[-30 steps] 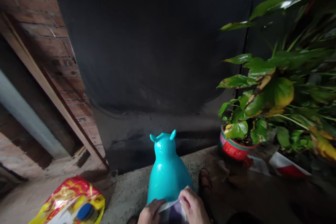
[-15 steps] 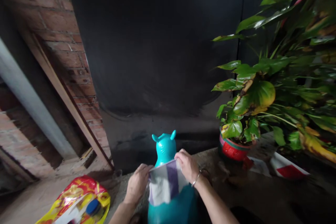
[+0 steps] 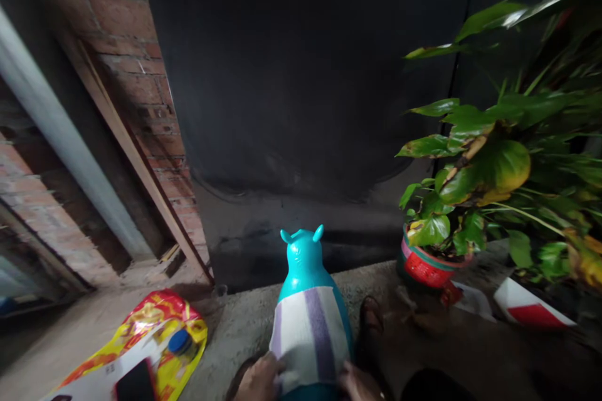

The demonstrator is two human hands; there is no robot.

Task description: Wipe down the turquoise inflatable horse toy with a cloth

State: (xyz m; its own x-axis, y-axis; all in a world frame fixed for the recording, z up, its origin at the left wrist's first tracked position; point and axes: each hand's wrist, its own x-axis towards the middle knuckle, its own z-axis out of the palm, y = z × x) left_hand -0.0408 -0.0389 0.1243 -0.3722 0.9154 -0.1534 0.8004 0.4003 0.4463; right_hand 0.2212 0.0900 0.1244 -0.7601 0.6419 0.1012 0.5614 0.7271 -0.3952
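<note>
Dark panel (image 3: 301, 88) behind, brick wall (image 3: 126, 19) left, concrete floor (image 3: 230, 326) below; plant (image 3: 489, 175) in a red pot (image 3: 426, 266) at right, bright bag (image 3: 155, 310) with a blue cap (image 3: 179, 341) on it at left.

Striped cloth (image 3: 301, 338) lies spread over the back of a teal toy (image 3: 305, 257), below its neck; head and ears bare. Left hand (image 3: 258, 379) is at the cloth's near left corner, right hand (image 3: 360, 382) at the near right. Both blurred: left fingers look curled, but can't tell if either hand pinches the edge.

Cloth probably light, soft, limp, not fragile; likely slides easily on the glossy toy. Best hold: two near corners, thumb and fingers. Toy looks smooth, maybe inflated, so probably light and a bit springy.
</note>
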